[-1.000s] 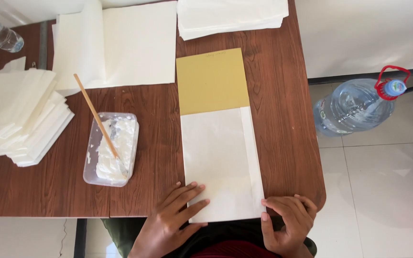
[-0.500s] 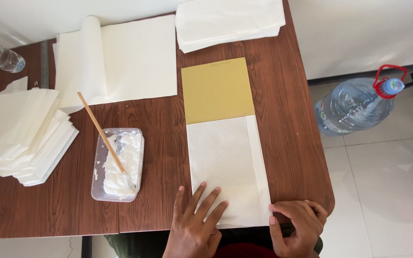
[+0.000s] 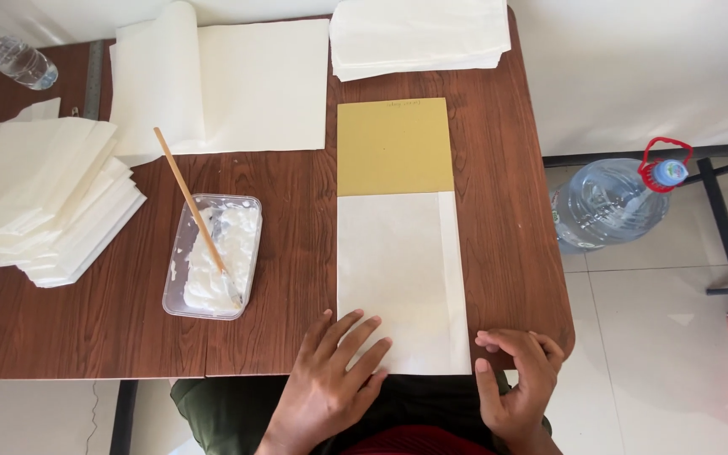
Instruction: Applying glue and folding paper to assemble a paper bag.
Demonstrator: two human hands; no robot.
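Observation:
A cream paper sheet (image 3: 398,270) lies on the brown wooden table (image 3: 507,211), covering the near part of a mustard-yellow board (image 3: 393,147). My left hand (image 3: 330,375) rests flat on the sheet's near left corner, fingers spread. Next to the sheet's near right corner is my right hand (image 3: 516,379), fingers curled, fingertips at the paper's edge; whether it pinches the sheet I cannot tell. Left of the sheet, a clear plastic tub of white paste (image 3: 212,257) has a wooden-handled brush (image 3: 191,206) lying in it.
Stacks of cream paper sit at the left (image 3: 44,198) and at the far edge (image 3: 419,34). A large curled sheet (image 3: 221,84) lies at the back. A small water bottle (image 3: 18,59) is far left. A big water jug (image 3: 612,202) stands on the tiled floor at right.
The view has shifted slightly. My left hand stays flat on the sheet's near corner. My right hand has uncurled somewhat at the near right corner.

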